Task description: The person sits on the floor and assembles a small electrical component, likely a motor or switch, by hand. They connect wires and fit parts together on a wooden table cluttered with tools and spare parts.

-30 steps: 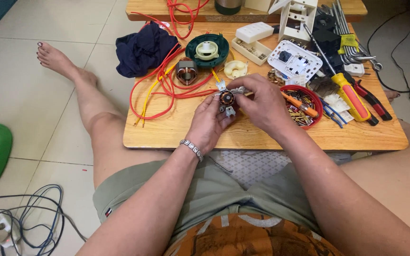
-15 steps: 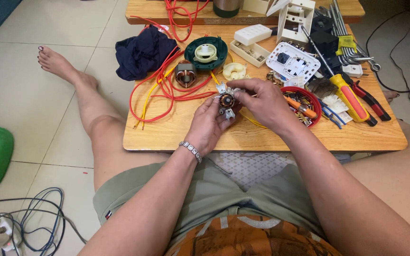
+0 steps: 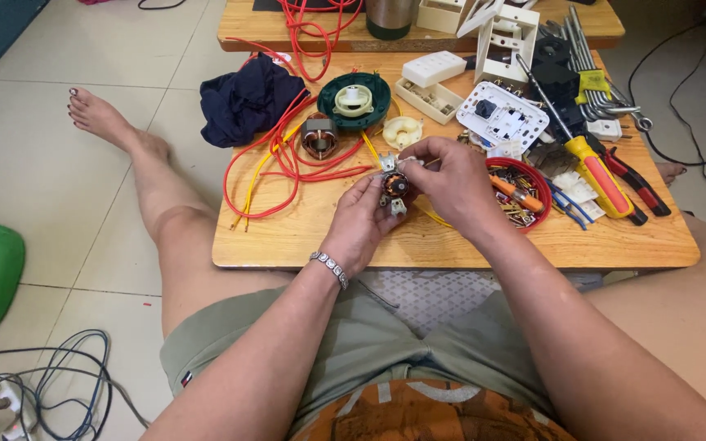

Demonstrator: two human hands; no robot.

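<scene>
Here both hands meet over the low wooden table. The left hand is curled around a small motor part with copper winding and holds it from below. The right hand pinches the top of the same part with thumb and fingers. Just right lies a red bowl of small parts, and to the left lie red wires.

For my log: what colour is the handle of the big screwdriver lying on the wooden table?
Yellow and red, seen in the head view: the big screwdriver lies right of the right hand.
</scene>
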